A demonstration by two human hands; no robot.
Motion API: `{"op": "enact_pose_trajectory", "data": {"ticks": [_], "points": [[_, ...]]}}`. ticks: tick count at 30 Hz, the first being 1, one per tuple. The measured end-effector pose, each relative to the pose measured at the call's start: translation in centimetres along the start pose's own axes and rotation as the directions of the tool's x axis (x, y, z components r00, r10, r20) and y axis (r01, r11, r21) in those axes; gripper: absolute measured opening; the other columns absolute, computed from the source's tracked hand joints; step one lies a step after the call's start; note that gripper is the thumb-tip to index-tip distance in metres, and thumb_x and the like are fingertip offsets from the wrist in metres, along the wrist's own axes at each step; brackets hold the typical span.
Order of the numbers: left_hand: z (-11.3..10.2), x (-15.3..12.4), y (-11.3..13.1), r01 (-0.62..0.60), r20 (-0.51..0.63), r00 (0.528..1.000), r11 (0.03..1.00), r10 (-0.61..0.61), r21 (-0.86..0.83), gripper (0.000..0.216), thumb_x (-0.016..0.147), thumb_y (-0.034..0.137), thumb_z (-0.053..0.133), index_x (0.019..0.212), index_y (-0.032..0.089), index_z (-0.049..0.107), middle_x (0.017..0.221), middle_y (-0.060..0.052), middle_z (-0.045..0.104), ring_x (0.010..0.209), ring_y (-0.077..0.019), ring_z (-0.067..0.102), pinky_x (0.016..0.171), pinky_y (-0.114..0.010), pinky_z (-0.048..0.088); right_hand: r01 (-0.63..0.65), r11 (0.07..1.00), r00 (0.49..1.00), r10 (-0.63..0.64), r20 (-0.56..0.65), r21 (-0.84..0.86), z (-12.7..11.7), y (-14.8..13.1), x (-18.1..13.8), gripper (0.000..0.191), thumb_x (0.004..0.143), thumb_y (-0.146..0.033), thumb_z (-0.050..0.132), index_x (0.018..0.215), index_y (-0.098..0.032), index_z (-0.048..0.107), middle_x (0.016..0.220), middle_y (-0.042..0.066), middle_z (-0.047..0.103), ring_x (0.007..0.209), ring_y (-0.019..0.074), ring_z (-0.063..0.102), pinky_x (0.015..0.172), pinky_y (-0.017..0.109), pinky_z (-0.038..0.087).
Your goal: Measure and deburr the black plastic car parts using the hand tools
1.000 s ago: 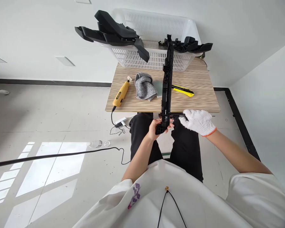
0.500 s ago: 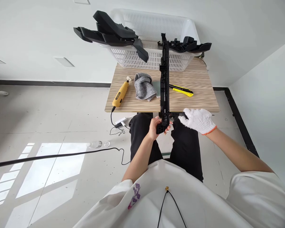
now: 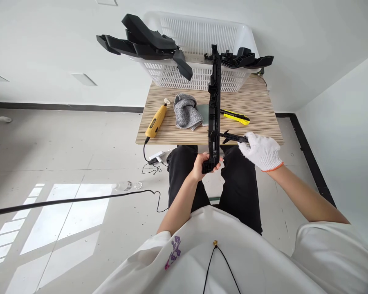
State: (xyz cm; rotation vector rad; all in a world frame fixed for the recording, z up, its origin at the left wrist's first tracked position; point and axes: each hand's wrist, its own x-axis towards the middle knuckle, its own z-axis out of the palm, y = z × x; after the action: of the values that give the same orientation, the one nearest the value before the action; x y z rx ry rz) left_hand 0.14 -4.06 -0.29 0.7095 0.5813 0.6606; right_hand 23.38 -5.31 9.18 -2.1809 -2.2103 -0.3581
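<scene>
Black part (image 3: 214, 110), long axis pointing away over the desk (image 3: 257, 100)
Left hand (image 3: 198, 165) grips its near end; right hand (image 3: 260, 151) clasps a caliper-like tool (image 3: 234, 138) crosswise.

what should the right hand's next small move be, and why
Probably square the black tool up to the long black part: the gloved right hand holds the tool at a slight slant, its end by the part's right side, contact unclear, while the bare left hand already grips the part's near end, which should help steady it.
</scene>
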Motion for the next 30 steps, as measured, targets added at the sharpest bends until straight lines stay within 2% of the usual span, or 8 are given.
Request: {"op": "enact_pose_trajectory", "data": {"ticks": [3, 7, 10, 17, 22, 25, 27, 30], "points": [[0.2, 0.1, 0.0, -0.025, 0.02, 0.999, 1.0, 0.025, 0.003, 0.07, 0.072, 0.073, 0.061, 0.092, 0.008, 0.076, 0.068, -0.009, 0.069, 0.053, -0.0124, 0.053, 0.052, -0.025, 0.037, -0.171, 0.982, 0.985, 0.172, -0.013, 0.079, -1.1, 0.9, 1.2, 0.047, 0.1, -0.053, 0.042, 0.11, -0.015, 0.068, 0.073, 0.013, 0.068, 0.064, 0.0243, 0.059, 0.062, 0.033, 0.025], [0.4, 0.1, -0.2, -0.051, 0.041, 0.998, 0.999, 0.051, 0.006, 0.064, 0.077, 0.069, 0.065, 0.098, 0.009, 0.074, 0.073, -0.01, 0.074, 0.056, -0.015, 0.061, 0.052, -0.025, 0.046, -0.483, 0.846, 0.875, 0.459, 0.153, 0.227, -1.0, 3.6, 3.4, 0.041, 0.097, -0.047, 0.052, 0.126, -0.02, 0.06, 0.091, 0.016, 0.072, 0.081, 0.0314, 0.066, 0.07, 0.039, 0.042], [0.5, 0.2, -0.3, -0.039, 0.053, 0.998, 0.999, 0.039, 0.01, 0.064, 0.08, 0.066, 0.071, 0.113, 0.011, 0.07, 0.086, -0.012, 0.079, 0.066, -0.0203, 0.072, 0.059, -0.03, 0.057, -0.565, 0.757, 0.825, 0.505, 0.255, 0.329, 0.7, 5.8, 4.7, 0.04, 0.087, -0.038, 0.065, 0.123, -0.02, 0.057, 0.097, 0.015, 0.07, 0.085, 0.0295, 0.065, 0.075, 0.042, 0.049], [0.7, 0.3, -0.1, -0.03, 0.058, 0.998, 0.999, 0.032, -0.033, 0.061, 0.082, 0.058, 0.078, 0.121, 0.013, 0.066, 0.104, -0.016, 0.08, 0.082, -0.0267, 0.08, 0.066, -0.036, 0.064, -0.536, 0.568, 0.841, 0.424, 0.336, 0.624, 3.4, 6.2, 8.1, 0.018, 0.077, -0.026, 0.064, 0.092, -0.021, 0.054, 0.074, 0.0, 0.056, 0.065, 0.0165, 0.057, 0.062, 0.031, 0.047], [0.7, 0.3, -0.1, -0.04, 0.029, 0.999, 0.999, 0.04, -0.004, 0.066, 0.08, 0.06, 0.079, 0.123, 0.012, 0.066, 0.108, -0.018, 0.08, 0.079, -0.0256, 0.079, 0.058, -0.032, 0.062, -0.446, 0.683, 0.891, 0.399, 0.216, 0.578, 3.0, 5.2, 10.4, 0.022, 0.08, -0.033, 0.063, 0.096, -0.017, 0.064, 0.095, 0.01, 0.069, 0.096, 0.0258, 0.065, 0.083, 0.038, 0.051], [0.5, 0.3, -0.2, -0.048, 0.026, 0.998, 0.999, 0.048, 0.005, 0.063, 0.083, 0.058, 0.076, 0.124, 0.011, 0.066, 0.109, -0.018, 0.08, 0.077, -0.025, 0.079, 0.056, -0.03, 0.061, -0.352, 0.732, 0.909, 0.416, 0.027, 0.584, 2.1, 3.3, 9.3, 0.043, 0.083, -0.037, 0.065, 0.119, -0.014, 0.067, 0.135, 0.022, 0.065, 0.13, 0.0343, 0.057, 0.107, 0.049, 0.045], [0.4, 0.4, -0.4, -0.046, 0.036, 0.998, 0.999, 0.046, 0.003, 0.061, 0.084, 0.057, 0.076, 0.125, 0.012, 0.066, 0.108, -0.017, 0.08, 0.076, -0.0248, 0.079, 0.057, -0.03, 0.061, -0.229, 0.704, 0.93, 0.363, -0.063, 0.672, 1.5, 1.2, 7.4, 0.044, 0.092, -0.04, 0.058, 0.127, -0.016, 0.067, 0.14, 0.02, 0.065, 0.129, 0.0321, 0.06, 0.112, 0.05, 0.043], [0.4, 0.5, -0.7, -0.038, 0.067, 0.997, 0.999, 0.039, -0.006, 0.061, 0.083, 0.058, 0.077, 0.123, 0.014, 0.067, 0.107, -0.016, 0.08, 0.076, -0.0247, 0.079, 0.057, -0.031, 0.06, -0.159, 0.516, 0.987, 0.109, 0.12, 0.842, 0.9, -2.6, 4.1, 0.049, 0.097, -0.06, 0.054, 0.129, -0.025, 0.067, 0.128, 0.009, 0.074, 0.11, 0.0256, 0.07, 0.101, 0.043, 0.052]]}}
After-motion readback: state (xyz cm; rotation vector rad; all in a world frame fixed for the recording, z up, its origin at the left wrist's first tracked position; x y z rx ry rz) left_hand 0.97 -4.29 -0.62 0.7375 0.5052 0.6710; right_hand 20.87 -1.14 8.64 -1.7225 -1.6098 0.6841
